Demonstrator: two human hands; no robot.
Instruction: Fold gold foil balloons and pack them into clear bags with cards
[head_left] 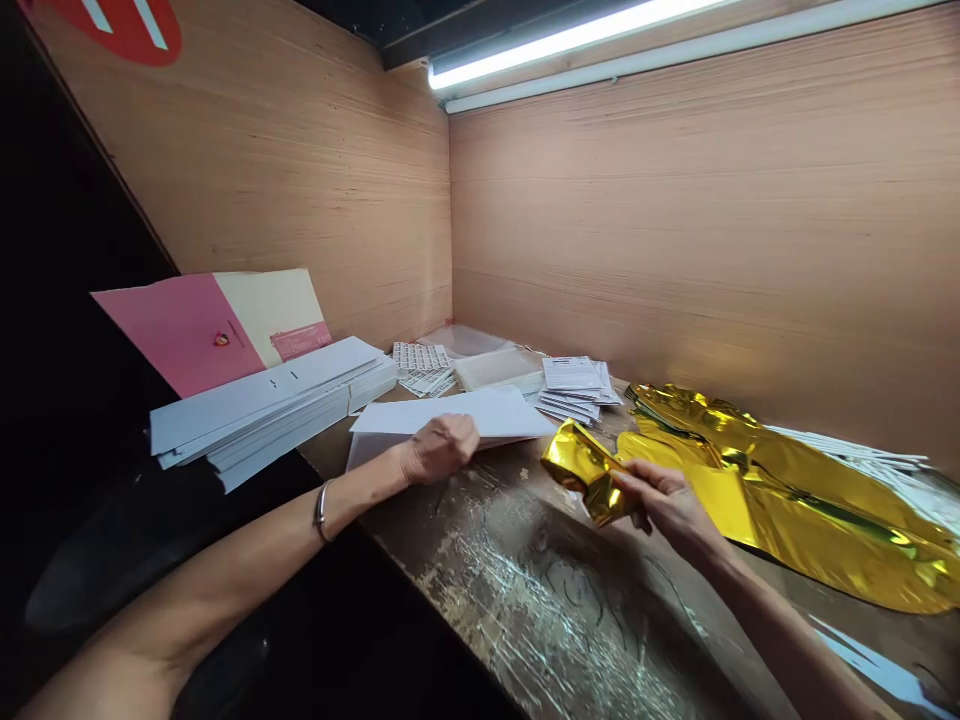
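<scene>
Gold, shiny and crumpled, the foil piece [581, 462] is in the right hand [664, 498], raised just above the middle of the worn brown surface [517, 590]. That hand's fingers are narrow, pinching the piece at its right end. The left hand [444, 447], with a bracelet [321, 510] on its wrist, is at the near edge of some white paper [442, 410]; its fingers are curled into a fist, and I cannot tell whether they grip the paper.

To the right lies a large gold pile [795, 490], with white strips [847, 445] beyond it. On the far side, from left to right, are printed sheets [421, 358], clear sleeves [495, 366] and a heap of white packets [574, 378]. At left is a long white stack [285, 400], with a pink and cream card [184, 325] standing tilted behind it. A lit tube [570, 40] runs above the wooden walls [675, 200].
</scene>
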